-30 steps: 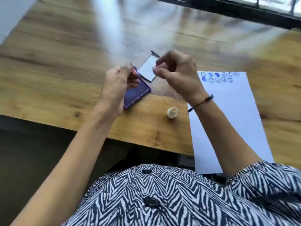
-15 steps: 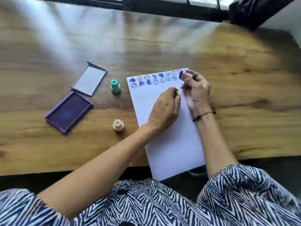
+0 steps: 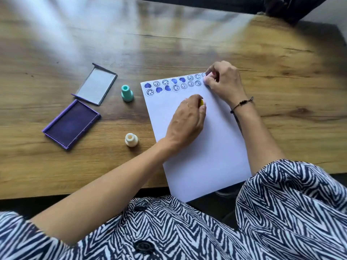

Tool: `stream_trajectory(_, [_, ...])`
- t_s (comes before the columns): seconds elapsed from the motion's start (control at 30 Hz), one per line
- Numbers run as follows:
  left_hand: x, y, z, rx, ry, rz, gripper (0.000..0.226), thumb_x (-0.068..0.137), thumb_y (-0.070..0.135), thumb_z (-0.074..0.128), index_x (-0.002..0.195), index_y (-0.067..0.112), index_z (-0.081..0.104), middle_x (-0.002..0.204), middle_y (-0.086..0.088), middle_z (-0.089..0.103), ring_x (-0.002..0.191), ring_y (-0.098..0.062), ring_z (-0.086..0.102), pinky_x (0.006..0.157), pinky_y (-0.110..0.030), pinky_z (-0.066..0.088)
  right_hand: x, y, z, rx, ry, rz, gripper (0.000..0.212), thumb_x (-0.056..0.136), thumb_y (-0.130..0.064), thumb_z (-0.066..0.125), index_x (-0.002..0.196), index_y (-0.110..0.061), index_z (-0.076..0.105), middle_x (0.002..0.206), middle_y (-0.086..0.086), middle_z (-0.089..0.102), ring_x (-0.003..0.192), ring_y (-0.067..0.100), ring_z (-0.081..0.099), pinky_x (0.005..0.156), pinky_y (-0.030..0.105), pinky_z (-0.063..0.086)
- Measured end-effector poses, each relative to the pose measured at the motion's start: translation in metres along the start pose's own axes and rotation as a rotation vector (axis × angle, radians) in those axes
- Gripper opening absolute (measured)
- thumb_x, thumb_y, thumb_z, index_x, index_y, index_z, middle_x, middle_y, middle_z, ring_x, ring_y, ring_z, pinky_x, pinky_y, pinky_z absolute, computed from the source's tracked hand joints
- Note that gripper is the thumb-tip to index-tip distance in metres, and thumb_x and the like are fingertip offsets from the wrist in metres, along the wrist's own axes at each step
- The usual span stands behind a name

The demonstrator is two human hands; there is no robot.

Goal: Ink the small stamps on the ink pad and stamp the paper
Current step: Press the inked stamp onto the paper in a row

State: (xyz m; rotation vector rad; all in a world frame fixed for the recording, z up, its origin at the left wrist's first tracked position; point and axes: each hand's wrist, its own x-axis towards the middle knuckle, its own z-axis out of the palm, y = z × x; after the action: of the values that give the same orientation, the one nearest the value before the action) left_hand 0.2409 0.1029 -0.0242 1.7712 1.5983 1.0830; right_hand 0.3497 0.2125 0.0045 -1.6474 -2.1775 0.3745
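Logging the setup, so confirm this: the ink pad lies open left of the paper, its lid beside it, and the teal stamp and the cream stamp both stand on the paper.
Wrong in one respect: in the head view the teal stamp and the cream stamp stand on the wooden table, left of the paper, not on it. The ink pad does lie open, its lid beside it.

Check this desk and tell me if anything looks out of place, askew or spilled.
No spills. The paper lies askew, its near corner hanging off the table edge. The ink pad sits open, its lid beside it. The teal stamp and cream stamp stand upright.
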Motion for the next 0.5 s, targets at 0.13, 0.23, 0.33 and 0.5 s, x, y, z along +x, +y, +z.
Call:
stream_trajectory(0.13, [0.0,-0.001,0.0,-0.016,-0.009,-0.006,0.022,0.093,0.018,0.039,0.105,0.002,0.048,0.1,-0.02,0.06,0.095,-0.034,0.052,0.078,-0.03,0.031,0.002,-0.002,0.001,-0.034,-0.016,-0.013,0.017,0.077,-0.009,0.058,0.091,-0.002,0.066,0.095,0.023,0.063,0.089,0.033,0.058,0.078,0.03,0.039])
stream_trajectory(0.23, [-0.001,-0.002,0.0,-0.025,-0.01,-0.005,0.023,0.093,0.019,0.039,0.105,0.002,0.048,0.1,-0.02,0.06,0.095,-0.033,0.052,0.078,-0.03,0.031,0.002,-0.004,0.002,-0.069,-0.032,-0.024,0.016,0.079,-0.009,0.056,0.09,-0.003,0.065,0.096,0.023,0.061,0.087,0.034,0.058,0.079,0.034,0.043])
stream_trajectory(0.33, [-0.001,-0.003,0.0,-0.03,-0.009,-0.011,0.023,0.093,0.02,0.038,0.105,0.002,0.048,0.1,-0.02,0.06,0.095,-0.033,0.052,0.079,-0.031,0.031,0.005,-0.008,0.005,-0.114,-0.057,-0.002,0.016,0.08,-0.007,0.052,0.091,-0.004,0.064,0.098,0.024,0.062,0.091,0.034,0.058,0.081,0.037,0.047])
stream_trajectory(0.5, [-0.001,-0.003,0.0,-0.037,-0.003,-0.013,0.024,0.093,0.019,0.039,0.106,0.002,0.048,0.1,-0.02,0.06,0.095,-0.034,0.052,0.079,-0.031,0.032,0.009,-0.013,0.009,-0.17,-0.034,0.047,0.018,0.079,-0.004,0.049,0.089,-0.006,0.064,0.1,0.023,0.062,0.092,0.036,0.059,0.077,0.036,0.047])
